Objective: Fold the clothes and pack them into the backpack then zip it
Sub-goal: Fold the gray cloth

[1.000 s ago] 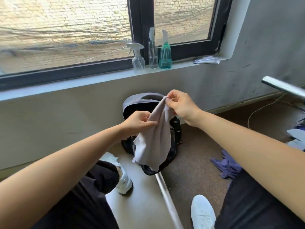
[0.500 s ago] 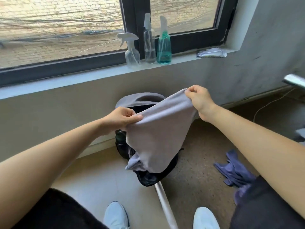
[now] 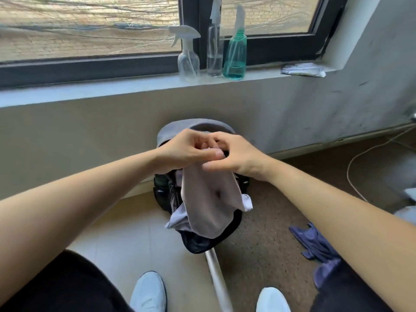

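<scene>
Head view: At the centre of the frame, a person's left hand (image 3: 186,152) and right hand (image 3: 234,156) meet, touching each other, at the top edge of a pale grey cloth garment (image 3: 209,199). The fingers (image 3: 213,154) of both hands are curled and clamped on the fabric, which hangs down from them in a loose fold. Directly behind and below the hanging garment, a dark fabric backpack with a grey top flap (image 3: 195,127) stands open on the floor against the wall beneath the window. A white round tube (image 3: 218,278) runs from the backpack's lower edge towards the bottom of the frame, between two white shoes (image 3: 148,291). At lower right, a crumpled blue-violet garment (image 3: 315,242) lies on the brown speckled carpet (image 3: 265,233), well apart from the backpack. A thin white cable (image 3: 355,163) curves across the floor at right. On the pale windowsill (image 3: 112,91) in the upper centre stand three bottles close together: a clear trigger spray bottle (image 3: 188,59), a tall clear pump bottle (image 3: 215,50) and a teal-tinted spray bottle (image 3: 234,57). A flat clear plastic packet (image 3: 302,69) rests on the sill at upper right.
</scene>
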The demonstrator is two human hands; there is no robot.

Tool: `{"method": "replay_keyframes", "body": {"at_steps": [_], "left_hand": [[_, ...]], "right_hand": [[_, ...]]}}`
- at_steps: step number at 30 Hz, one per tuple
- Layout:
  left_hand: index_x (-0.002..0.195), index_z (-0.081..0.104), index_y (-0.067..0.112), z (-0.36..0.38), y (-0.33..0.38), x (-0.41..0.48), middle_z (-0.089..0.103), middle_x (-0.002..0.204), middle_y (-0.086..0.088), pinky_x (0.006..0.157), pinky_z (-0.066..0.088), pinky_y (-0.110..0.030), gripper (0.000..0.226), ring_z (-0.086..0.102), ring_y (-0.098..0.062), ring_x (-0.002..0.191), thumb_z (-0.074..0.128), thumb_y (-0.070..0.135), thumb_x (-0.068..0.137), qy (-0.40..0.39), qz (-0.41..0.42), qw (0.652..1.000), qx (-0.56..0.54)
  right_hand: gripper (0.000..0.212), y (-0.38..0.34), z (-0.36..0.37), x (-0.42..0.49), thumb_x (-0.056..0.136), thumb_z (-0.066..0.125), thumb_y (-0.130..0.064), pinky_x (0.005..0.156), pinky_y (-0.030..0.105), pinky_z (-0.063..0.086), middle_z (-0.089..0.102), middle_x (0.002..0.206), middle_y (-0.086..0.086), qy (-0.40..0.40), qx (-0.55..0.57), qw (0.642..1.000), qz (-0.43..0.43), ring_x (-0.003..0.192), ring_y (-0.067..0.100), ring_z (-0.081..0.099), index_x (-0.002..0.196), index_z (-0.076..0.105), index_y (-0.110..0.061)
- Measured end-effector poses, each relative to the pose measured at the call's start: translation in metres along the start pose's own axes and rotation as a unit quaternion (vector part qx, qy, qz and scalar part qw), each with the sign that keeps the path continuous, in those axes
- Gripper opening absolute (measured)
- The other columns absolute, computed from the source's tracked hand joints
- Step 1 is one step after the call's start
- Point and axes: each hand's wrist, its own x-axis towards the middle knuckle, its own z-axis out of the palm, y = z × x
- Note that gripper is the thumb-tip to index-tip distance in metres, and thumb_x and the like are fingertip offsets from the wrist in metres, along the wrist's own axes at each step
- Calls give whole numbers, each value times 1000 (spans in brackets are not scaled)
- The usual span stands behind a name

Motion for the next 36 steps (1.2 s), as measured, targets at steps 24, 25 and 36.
{"method": "replay_keyframes", "body": {"at_steps": [24,25,36], "left_hand": [[110,71,2,57,-44,-2,77,95,-6,84,58,-32,36,72,-19,90,62,36,102,-110,-161,979,-58],[104,69,0,59,-38,0,73,80,1,70,54,-23,33,68,-12,75,59,31,105,-85,-152,982,-70],[85,66,12,56,-5,10,45,61,8,46,26,-17,23,34,-5,53,68,31,99,-31,-28,997,-61]], "right_hand": [[32,23,-61,-14,97,57,-19,68,32,35,39,68,3,433,221,867,106,71,20,40,68,46,-19],[32,25,-65,-17,94,61,-18,66,29,36,43,64,-3,426,155,886,99,65,17,42,65,48,-20],[9,19,-38,-34,74,80,-12,68,29,47,65,71,-3,75,-79,990,95,69,7,55,80,76,-18]]}}
